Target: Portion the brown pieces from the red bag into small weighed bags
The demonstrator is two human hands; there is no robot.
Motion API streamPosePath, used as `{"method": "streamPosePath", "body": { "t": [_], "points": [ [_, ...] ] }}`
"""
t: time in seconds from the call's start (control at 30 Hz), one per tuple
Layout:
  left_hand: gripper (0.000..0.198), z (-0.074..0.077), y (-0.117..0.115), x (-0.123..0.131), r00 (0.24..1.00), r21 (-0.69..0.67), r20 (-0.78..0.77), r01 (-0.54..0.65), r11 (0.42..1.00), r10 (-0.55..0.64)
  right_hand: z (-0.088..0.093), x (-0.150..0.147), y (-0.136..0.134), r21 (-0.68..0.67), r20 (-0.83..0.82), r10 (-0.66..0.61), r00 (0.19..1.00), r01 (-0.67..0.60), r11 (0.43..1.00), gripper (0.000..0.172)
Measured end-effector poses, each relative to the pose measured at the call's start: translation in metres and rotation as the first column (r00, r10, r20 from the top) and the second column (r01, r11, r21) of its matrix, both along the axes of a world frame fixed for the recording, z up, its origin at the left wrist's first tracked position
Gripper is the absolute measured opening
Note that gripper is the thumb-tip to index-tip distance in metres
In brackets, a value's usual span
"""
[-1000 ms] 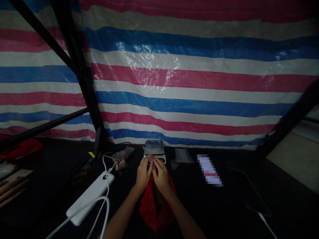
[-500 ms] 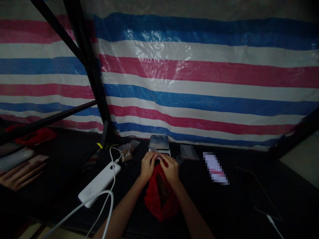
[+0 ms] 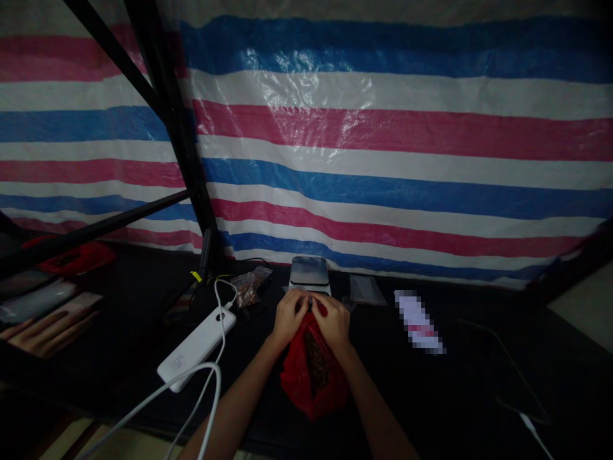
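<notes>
My left hand (image 3: 289,318) and my right hand (image 3: 334,321) meet in front of a small scale (image 3: 310,271), fingertips pinched close together. Between them is a small clear plastic bag (image 3: 286,289), mostly hidden by the fingers; one corner pokes out past the left hand. Directly below, between my forearms, sits an open red plastic bag (image 3: 295,388) with brown, grainy bits (image 3: 317,361) inside. Left of the scale lie small clear bags with brown contents (image 3: 248,291). A flat clear bag (image 3: 366,291) rests to the right of the scale.
A white power bank (image 3: 197,350) with a looping white cable (image 3: 218,383) lies left. A pixelated item (image 3: 419,322) and a dark phone-like device (image 3: 502,367) lie right. Another person's hand (image 3: 60,329) is at far left, near a red bag (image 3: 79,257). A black frame post (image 3: 184,147) stands behind.
My fingertips have drawn closer together, and less of the clear bag shows above them. The whole view has shifted slightly. The other person's hand at left stays about where it was.
</notes>
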State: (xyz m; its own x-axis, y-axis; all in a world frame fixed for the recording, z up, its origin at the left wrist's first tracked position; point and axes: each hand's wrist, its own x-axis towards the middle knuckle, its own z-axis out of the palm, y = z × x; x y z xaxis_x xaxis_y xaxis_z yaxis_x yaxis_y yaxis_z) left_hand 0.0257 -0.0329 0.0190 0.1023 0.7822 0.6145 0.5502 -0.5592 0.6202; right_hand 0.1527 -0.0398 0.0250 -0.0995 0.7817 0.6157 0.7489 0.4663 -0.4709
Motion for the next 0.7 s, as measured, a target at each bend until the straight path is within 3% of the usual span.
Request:
{"method": "streamPosePath", "body": {
  "t": [0.13, 0.3, 0.7],
  "points": [
    [0.015, -0.0001, -0.0008, 0.0006, 0.999, -0.014, -0.031, 0.011, 1.0, -0.011, -0.0019, -0.0003, 0.0001, -0.014, 0.05, -0.064, 0.997, 0.064, 0.998, 0.021],
    [0.014, 0.0004, -0.0009, 0.0009, 0.999, -0.027, -0.024, -0.025, 0.999, 0.025, -0.0047, 0.0001, 0.001, 0.021, 0.096, -0.038, 0.995, 0.036, 0.999, 0.022],
    [0.019, 0.0018, -0.0032, -0.0038, 0.985, 0.044, -0.164, 0.054, 0.998, -0.046, -0.0028, 0.002, 0.0023, -0.049, 0.029, -0.098, 0.995, 0.099, 0.994, 0.02]
  ]
}}
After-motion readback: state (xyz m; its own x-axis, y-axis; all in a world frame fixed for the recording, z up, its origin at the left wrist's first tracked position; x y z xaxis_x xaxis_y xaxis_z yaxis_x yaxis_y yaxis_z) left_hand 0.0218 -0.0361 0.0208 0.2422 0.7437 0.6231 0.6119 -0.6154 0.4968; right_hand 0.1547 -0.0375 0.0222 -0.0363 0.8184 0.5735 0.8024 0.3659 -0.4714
